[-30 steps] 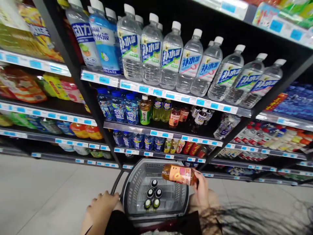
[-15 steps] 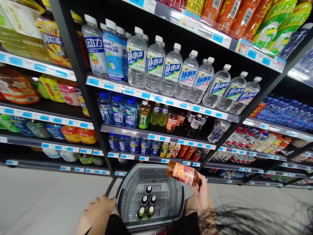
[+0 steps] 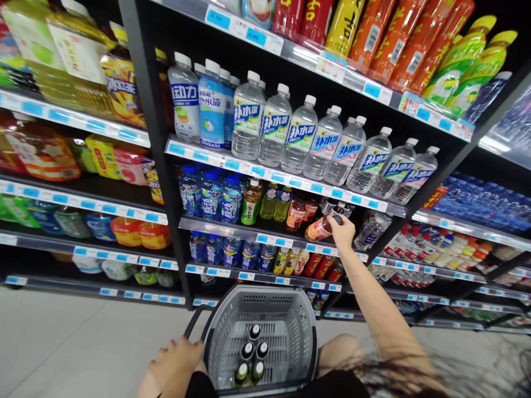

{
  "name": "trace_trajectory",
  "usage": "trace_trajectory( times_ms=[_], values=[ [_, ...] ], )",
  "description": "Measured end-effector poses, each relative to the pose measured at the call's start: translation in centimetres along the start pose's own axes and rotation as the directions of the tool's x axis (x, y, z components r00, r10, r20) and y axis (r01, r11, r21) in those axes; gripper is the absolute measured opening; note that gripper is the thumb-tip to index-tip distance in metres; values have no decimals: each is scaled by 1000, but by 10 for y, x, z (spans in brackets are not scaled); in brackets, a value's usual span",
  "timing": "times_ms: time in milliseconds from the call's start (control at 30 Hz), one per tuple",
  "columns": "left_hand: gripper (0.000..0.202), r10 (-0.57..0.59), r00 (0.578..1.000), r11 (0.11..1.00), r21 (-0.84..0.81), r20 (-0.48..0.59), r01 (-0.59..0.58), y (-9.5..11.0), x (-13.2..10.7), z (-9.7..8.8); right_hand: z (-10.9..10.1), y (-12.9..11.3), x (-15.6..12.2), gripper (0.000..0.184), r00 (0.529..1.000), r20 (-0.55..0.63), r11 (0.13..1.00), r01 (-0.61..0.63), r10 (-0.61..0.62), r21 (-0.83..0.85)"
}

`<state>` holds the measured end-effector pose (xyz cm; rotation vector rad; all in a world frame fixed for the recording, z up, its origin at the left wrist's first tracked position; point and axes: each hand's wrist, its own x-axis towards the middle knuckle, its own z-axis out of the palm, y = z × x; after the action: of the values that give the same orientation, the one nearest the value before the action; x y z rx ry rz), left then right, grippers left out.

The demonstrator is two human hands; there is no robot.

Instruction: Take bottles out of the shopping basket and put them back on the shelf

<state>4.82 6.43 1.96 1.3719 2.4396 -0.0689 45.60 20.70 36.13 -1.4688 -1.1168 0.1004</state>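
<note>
My right hand (image 3: pixel 342 230) is stretched out to the middle shelf (image 3: pixel 265 235), fingers closed around the cap end of an orange drink bottle with a peach label (image 3: pixel 317 229), which lies tilted among small bottles there. My left hand (image 3: pixel 176 359) is closed on the black handle (image 3: pixel 194 326) of a grey plastic shopping basket (image 3: pixel 298 331) at my knees. Several dark bottles with black caps (image 3: pixel 251 356) stand upright in the basket.
Black shelving fills the view: large clear water bottles (image 3: pixel 307 141) on the upper shelf, blue-capped bottles (image 3: pixel 211 193) at middle left, cans below, orange and green bottles (image 3: pixel 415 44) on top. Snack packs fill the left bay (image 3: pixel 103 160). Pale floor tiles (image 3: pixel 62 342) lie at lower left.
My right hand rose from over the basket and carried the orange bottle up and forward to the middle shelf. The view tilted up. My left hand stayed on the handle.
</note>
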Motion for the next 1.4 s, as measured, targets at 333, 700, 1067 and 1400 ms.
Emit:
trace_trajectory(
  times_ms=[333,700,1067,1400],
  values=[
    [50,-23,999,999,39,-46,25,-4,7,15,77,20,57,40,970,239,863,83,44,-499],
    [49,-24,992,998,59,-126,32,-2,12,28,78,63,24,74,967,255,806,128,28,-578],
    [49,-17,991,993,117,-134,33,-2,20,46,87,123,-1,59,815,530,805,144,233,-576],
    [50,-29,993,994,102,-112,40,-5,30,55,103,122,-11,63,827,482,730,133,291,-670]
  ],
)
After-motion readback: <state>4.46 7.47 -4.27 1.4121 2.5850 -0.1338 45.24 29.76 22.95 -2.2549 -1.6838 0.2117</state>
